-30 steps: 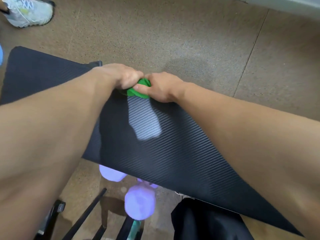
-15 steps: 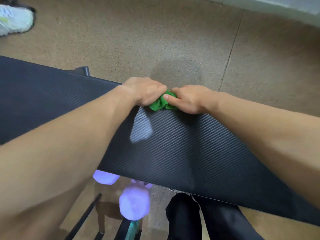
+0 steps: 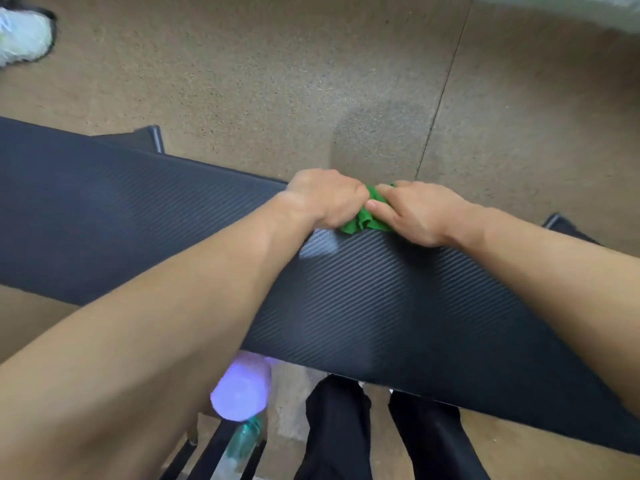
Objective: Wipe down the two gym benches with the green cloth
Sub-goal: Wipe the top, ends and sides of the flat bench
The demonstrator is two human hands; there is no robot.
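**A:** How are the hands placed?

**B:** The left hand (image 3: 325, 199) is clenched over one end of the green cloth (image 3: 360, 221), and the other end is pinched by the right hand (image 3: 420, 214). The cloth is bunched between them and pressed onto the far edge of the bench (image 3: 415, 306).

**A:** What is changed from a second ago?

**B:** The cloth is carried further right along that edge. More dark pad is now seen to the left of the hands, and the pale sheen on the pad is partly hidden under the left wrist. The two-handed grip is kept as it was.

**A:** And for the task?

**B:** The far edge is judged to be mid-wipe, with the near part probably still to be covered. No second bench is shown. A purple dumbbell (image 3: 242, 389) and a bottle (image 3: 246, 439) are seen on the floor below.
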